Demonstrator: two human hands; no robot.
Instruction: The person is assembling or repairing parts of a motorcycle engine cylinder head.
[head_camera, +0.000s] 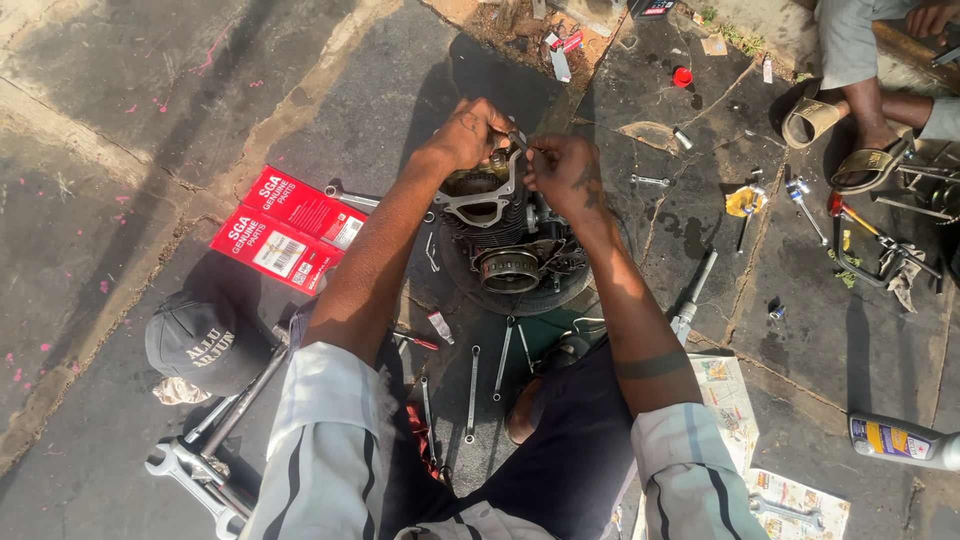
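A dark, greasy engine block sits on the stained ground between my arms, its finned cylinder and round opening facing up. My left hand is closed at the block's top edge, gripping a small brownish part there. My right hand pinches a thin metal piece beside it, touching the same spot. What exactly the fingers hold is too small to make out.
Two red cardboard boxes lie at left, a black cap below them. Spanners lie by my knees, larger wrenches at lower left. Tools and another person's sandalled feet are at upper right. A plastic bottle lies at right.
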